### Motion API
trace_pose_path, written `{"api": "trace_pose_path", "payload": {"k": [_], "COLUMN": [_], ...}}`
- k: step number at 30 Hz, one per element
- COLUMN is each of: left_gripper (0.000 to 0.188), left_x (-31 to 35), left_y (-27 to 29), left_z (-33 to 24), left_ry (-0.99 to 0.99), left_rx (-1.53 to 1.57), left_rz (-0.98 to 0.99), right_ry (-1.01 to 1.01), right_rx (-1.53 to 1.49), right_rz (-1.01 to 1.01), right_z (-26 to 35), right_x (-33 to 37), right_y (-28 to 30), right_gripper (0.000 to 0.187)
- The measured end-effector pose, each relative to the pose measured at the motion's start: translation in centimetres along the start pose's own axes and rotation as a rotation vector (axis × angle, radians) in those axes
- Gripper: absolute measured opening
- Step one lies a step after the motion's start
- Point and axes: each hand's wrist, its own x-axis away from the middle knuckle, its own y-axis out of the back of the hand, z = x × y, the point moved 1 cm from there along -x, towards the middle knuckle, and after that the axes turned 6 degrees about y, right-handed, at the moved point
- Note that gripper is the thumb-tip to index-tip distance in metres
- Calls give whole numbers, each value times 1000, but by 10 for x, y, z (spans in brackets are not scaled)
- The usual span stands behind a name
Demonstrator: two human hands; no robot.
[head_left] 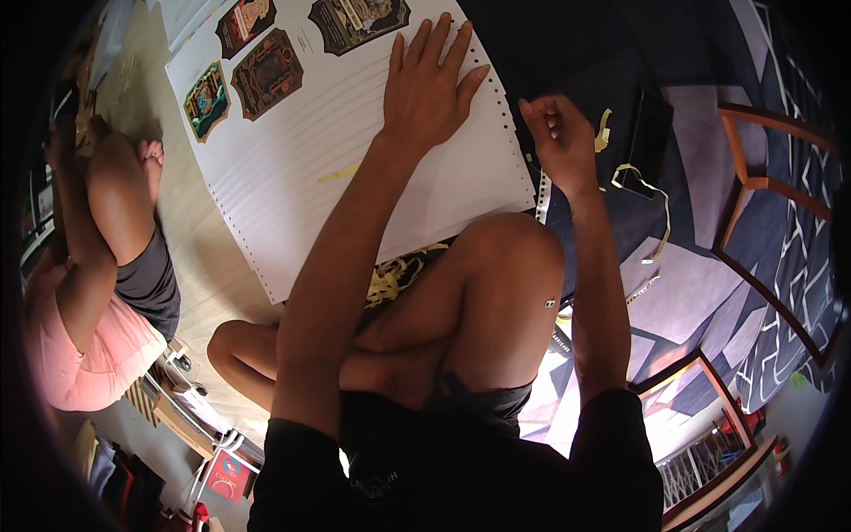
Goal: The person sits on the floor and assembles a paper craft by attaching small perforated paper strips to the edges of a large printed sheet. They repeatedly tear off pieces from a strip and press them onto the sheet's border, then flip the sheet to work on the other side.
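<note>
A stack of white continuous-form paper [292, 208] with rows of holes along its sides lies before my legs. My left hand [428, 93] rests flat on its upper right part, fingers spread, near the holed right edge. Just off that edge is my right hand [560, 137], its fingers curled in; what they hold, if anything, is hidden. Dark ornate label-shaped pieces, one of them a brown-framed label [267, 74], lie on the top sheet at the far left. A short yellow strip [339, 173] lies on the sheet beside my left forearm.
Crumpled yellow strips [394, 279] lie by my crossed legs. Right of the paper are a dark flat object [644, 142], a curled yellowish strip [663, 199] and a patterned dark cloth [678, 301]. Wooden frames [736, 177] stand farther right. Another person [106, 257] sits at left.
</note>
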Motion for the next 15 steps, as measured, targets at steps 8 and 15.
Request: {"api": "trace_pose_path", "payload": {"k": [8, 15], "left_gripper": [61, 77], "left_x": [-1, -4], "left_y": [-13, -13], "left_z": [5, 12], "left_ry": [-16, 74], "left_rx": [-98, 111], "left_rz": [119, 106], "right_ry": [-17, -81], "right_rx": [-4, -64], "right_rz": [-23, -20], "right_z": [6, 3], "right_x": [-1, 1], "right_y": [0, 4], "right_gripper": [24, 29]}}
